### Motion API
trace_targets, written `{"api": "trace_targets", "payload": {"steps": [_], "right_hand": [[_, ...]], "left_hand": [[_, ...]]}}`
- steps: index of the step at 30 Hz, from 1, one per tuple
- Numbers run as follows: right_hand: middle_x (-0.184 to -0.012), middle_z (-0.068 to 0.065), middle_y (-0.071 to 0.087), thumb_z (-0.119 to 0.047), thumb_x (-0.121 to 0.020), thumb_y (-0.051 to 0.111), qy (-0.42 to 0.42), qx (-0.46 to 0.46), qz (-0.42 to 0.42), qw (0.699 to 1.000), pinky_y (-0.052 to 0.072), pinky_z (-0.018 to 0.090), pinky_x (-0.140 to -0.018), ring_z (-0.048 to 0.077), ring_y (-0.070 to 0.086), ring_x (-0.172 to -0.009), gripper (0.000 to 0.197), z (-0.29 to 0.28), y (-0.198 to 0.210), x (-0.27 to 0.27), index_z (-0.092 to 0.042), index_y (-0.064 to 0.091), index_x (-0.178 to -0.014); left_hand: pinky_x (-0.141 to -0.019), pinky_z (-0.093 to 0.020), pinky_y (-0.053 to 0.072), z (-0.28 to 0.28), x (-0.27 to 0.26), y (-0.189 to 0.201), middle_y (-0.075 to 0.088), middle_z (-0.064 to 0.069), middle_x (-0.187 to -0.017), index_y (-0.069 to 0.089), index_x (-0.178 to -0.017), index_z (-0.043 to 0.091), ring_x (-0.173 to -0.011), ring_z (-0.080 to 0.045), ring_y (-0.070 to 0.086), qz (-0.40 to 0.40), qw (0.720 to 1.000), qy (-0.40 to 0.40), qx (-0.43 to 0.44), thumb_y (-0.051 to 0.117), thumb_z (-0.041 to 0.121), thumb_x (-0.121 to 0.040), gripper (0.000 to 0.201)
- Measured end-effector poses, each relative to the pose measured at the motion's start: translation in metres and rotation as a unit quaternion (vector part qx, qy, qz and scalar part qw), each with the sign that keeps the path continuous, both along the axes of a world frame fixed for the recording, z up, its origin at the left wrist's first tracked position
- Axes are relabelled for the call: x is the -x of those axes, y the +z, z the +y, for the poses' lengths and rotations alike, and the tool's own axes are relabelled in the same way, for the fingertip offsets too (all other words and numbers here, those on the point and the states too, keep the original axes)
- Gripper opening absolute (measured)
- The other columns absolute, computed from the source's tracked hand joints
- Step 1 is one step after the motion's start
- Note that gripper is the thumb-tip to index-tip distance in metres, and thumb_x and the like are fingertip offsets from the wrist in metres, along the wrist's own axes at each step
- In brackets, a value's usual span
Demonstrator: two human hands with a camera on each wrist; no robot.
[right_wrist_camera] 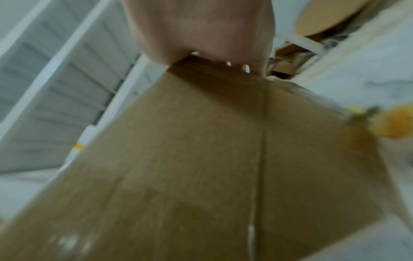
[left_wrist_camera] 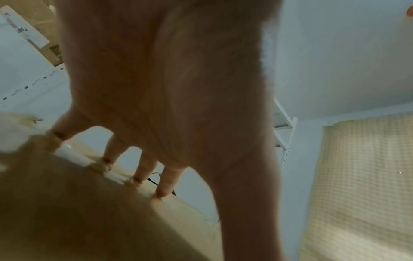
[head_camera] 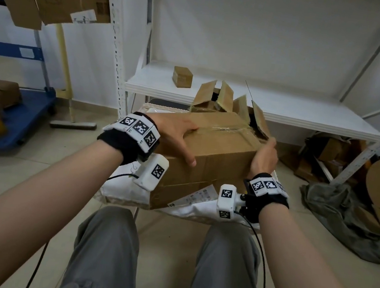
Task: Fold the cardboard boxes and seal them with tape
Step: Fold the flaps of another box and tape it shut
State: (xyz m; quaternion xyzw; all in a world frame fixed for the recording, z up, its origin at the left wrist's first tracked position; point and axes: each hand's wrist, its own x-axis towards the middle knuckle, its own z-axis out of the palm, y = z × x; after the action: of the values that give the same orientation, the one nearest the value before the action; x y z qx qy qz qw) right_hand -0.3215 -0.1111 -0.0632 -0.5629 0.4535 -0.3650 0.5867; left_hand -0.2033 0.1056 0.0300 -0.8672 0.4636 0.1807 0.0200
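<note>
Both hands are on one closed cardboard box at the centre of the head view. The left hand lies spread over the box's upper left corner, fingers straight and fanned on top, their tips beside the clear tape along the top seam, with the thumb down the near face; the left wrist view shows the fingers pressing on the cardboard edge. The right hand grips the box's right end, its fingers curled round the far edge, as the right wrist view confirms.

The box sits on a white cushioned surface just above the person's knees, over a flattened piece of cardboard.

This box looks folded, with its top seam already taped, though the tape appears wrinkled toward the right end. I judge the hands are steadying, turning or lifting it, perhaps to check or seal another side.

More seems left: an open box with its flaps up stands just behind, at the edge of the white shelf, and a small closed box rests further back on that shelf. No tape roll is clearly visible.
</note>
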Motion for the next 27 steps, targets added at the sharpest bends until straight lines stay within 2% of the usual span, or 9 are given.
{"api": "trace_targets", "payload": {"steps": [1,3,8,13,15,18,22,25,27], "right_hand": [[-0.145,0.012,0.052,-0.066,-0.093,0.025,-0.01,-0.059,-0.009,0.998,0.035,0.045,-0.114,0.032,0.048,-0.132,0.08,-0.002,-0.01,0.003,-0.009,0.051,-0.143],[-0.151,0.018,0.046,-0.066,-0.091,0.022,-0.019,-0.133,0.002,0.991,0.036,0.051,-0.115,0.038,0.046,-0.135,0.084,-0.014,-0.032,0.005,-0.007,0.046,-0.147],[-0.128,0.012,0.056,-0.056,-0.097,0.029,0.066,-0.166,0.046,0.983,0.045,0.05,-0.107,0.036,0.054,-0.114,0.059,-0.014,-0.042,0.011,-0.016,0.051,-0.133],[-0.134,0.015,0.058,-0.071,-0.067,0.03,0.097,-0.174,0.057,0.978,0.048,0.053,-0.104,0.036,0.056,-0.115,0.084,-0.057,-0.083,-0.006,-0.019,0.053,-0.13],[-0.132,0.014,0.058,-0.074,-0.069,0.031,0.087,-0.172,0.064,0.979,0.048,0.053,-0.104,0.036,0.057,-0.115,0.085,-0.047,-0.074,-0.002,-0.019,0.054,-0.129],[-0.133,0.012,0.058,-0.075,-0.085,0.027,0.088,-0.173,0.072,0.978,0.047,0.051,-0.106,0.034,0.057,-0.118,0.081,-0.029,-0.053,0.007,-0.017,0.054,-0.134],[-0.146,0.011,0.049,-0.073,-0.096,0.021,0.088,-0.179,0.057,0.978,0.042,0.048,-0.113,0.034,0.048,-0.134,0.085,-0.008,-0.028,0.015,-0.012,0.039,-0.152],[-0.138,0.012,0.056,-0.079,-0.09,0.025,0.105,-0.184,0.033,0.977,0.047,0.049,-0.108,0.032,0.055,-0.124,0.088,-0.008,-0.03,0.013,-0.015,0.046,-0.147],[-0.132,0.009,0.062,-0.087,-0.077,0.029,0.096,-0.186,0.001,0.978,0.051,0.053,-0.103,0.032,0.06,-0.118,0.094,-0.042,-0.066,0.002,-0.019,0.056,-0.137]], "left_hand": [[-0.111,-0.047,0.037,0.002,-0.001,-0.001,0.035,0.006,-0.152,0.023,-0.152,0.03,-0.128,-0.019,0.042,0.006,1.0,0.007,0.008,0.066,0.088,-0.044,0.129],[-0.109,-0.046,0.038,0.005,-0.002,-0.004,0.037,0.006,-0.15,0.025,-0.151,0.034,-0.127,-0.021,0.044,0.024,0.999,0.025,0.025,0.072,0.082,-0.048,0.123],[-0.104,-0.047,0.044,0.005,-0.001,-0.005,0.047,0.004,-0.137,0.034,-0.14,0.036,-0.115,-0.021,0.051,0.037,0.997,0.042,0.055,0.074,0.079,-0.046,0.111],[-0.103,-0.046,0.045,0.01,0.0,-0.004,0.05,0.004,-0.133,0.04,-0.135,0.033,-0.114,-0.02,0.052,0.041,0.995,0.047,0.083,0.075,0.079,-0.047,0.105],[-0.103,-0.044,0.045,0.012,0.001,-0.002,0.05,0.003,-0.133,0.045,-0.133,0.028,-0.114,-0.02,0.052,0.045,0.992,0.056,0.107,0.077,0.075,-0.049,0.101],[-0.101,-0.042,0.045,0.01,0.003,-0.001,0.04,0.005,-0.131,0.046,-0.132,0.022,-0.113,-0.018,0.047,0.009,0.994,0.043,0.101,0.076,0.075,-0.051,0.101],[-0.096,-0.039,0.044,0.006,0.008,-0.011,0.033,0.004,-0.122,0.041,-0.13,0.018,-0.111,-0.017,0.04,-0.029,0.993,0.04,0.109,0.08,0.071,-0.059,0.097],[-0.093,-0.037,0.037,0.006,0.011,-0.016,0.032,0.004,-0.119,0.04,-0.127,0.017,-0.11,-0.015,0.029,-0.058,0.988,0.044,0.135,0.081,0.072,-0.057,0.098],[-0.091,-0.036,0.036,0.009,0.009,-0.014,0.037,0.002,-0.12,0.041,-0.124,0.018,-0.11,-0.016,0.031,-0.055,0.986,0.05,0.146,0.081,0.071,-0.056,0.095]]}}
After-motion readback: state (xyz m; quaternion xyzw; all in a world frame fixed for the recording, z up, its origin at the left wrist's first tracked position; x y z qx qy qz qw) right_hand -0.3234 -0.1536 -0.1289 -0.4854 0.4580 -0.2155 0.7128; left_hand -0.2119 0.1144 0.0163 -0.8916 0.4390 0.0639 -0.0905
